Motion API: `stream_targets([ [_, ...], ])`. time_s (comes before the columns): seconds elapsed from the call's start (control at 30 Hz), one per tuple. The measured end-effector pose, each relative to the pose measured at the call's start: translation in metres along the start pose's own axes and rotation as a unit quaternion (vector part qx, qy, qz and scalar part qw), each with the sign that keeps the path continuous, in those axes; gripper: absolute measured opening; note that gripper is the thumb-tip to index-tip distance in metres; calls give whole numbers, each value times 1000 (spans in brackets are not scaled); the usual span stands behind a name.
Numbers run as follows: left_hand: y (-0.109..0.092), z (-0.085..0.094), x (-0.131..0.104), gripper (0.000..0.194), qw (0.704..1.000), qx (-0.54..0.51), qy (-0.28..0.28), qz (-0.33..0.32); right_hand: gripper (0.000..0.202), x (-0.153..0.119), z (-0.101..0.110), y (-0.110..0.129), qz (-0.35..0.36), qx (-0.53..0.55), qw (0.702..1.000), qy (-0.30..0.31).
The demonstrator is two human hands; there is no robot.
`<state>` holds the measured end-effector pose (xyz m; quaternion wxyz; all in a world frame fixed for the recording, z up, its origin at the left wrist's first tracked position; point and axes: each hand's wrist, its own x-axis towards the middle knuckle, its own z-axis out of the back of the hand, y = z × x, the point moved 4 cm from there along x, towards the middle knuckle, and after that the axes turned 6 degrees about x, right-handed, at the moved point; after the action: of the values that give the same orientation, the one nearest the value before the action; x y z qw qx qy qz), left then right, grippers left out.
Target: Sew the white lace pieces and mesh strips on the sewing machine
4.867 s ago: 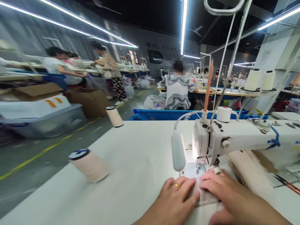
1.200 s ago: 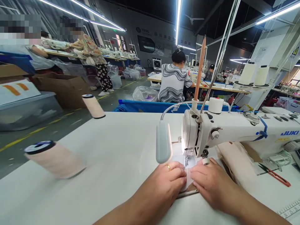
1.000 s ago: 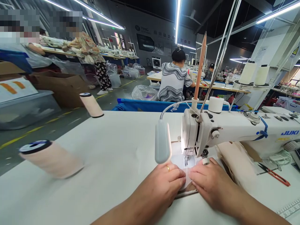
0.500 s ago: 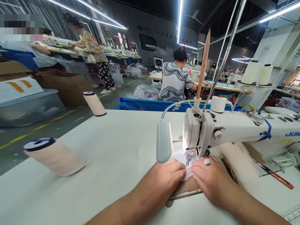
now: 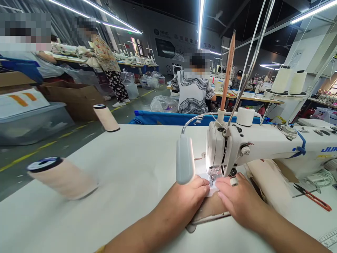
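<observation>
A small piece of thin white fabric (image 5: 213,190) lies under the needle and presser foot of a white sewing machine (image 5: 265,140). My left hand (image 5: 190,193) presses on it left of the needle, fingers together and curled down, their tips partly hidden. On the other side, my right hand (image 5: 235,196) holds the fabric down with its fingers close together, the thumb lower down. A brownish bed plate (image 5: 210,209) shows between my wrists. The grey lamp head (image 5: 184,160) hangs just above my left hand and lights the needle area.
Two cones of pale thread (image 5: 63,179) (image 5: 106,118) stand on the white table (image 5: 126,158) at left. Red-handled thread snips (image 5: 314,199), pale rolled cloth (image 5: 271,184) and a ruler (image 5: 330,239) lie at right. A person (image 5: 195,89) sits ahead; others work at left.
The white fabric has slid a little away from me under the presser foot, baring more of the bed plate. My hands stay close beside the needle. The seated person ahead has shifted.
</observation>
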<state>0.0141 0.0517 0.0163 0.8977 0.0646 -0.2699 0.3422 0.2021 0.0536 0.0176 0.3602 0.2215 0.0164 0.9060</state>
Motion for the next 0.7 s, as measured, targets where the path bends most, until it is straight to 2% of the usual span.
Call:
stream_targets([
  [0.13, 6, 0, -2, 9, 998, -23, 23, 53, 29, -1, 2, -2, 5, 6, 1000, -14],
  [0.23, 11, -6, -6, 26, 993, 19, 41, 108, 36, -4, 4, -3, 27, 17, 999, -31],
  [0.3, 10, -7, -10, 33, 990, 55, 30, 124, 37, -6, 7, -2, 46, 37, 998, -32],
  [0.43, -7, 2, -15, 40, 995, 25, 23, 95, 30, -5, 11, 8, 94, 119, 988, -3],
  [0.5, -16, 12, -14, 31, 995, -35, 57, 79, 26, -5, 10, 12, 103, 137, 985, 21],
  [0.6, -22, 24, -10, 17, 985, -96, 117, 80, 19, -5, 6, 12, 81, 91, 991, 63],
  [0.63, -21, 25, -9, 16, 983, -100, 125, 84, 16, -5, 5, 11, 71, 67, 993, 73],
  [0.7, -19, 22, -8, 22, 986, -96, 106, 82, 13, -7, 5, 9, 61, 32, 995, 77],
])
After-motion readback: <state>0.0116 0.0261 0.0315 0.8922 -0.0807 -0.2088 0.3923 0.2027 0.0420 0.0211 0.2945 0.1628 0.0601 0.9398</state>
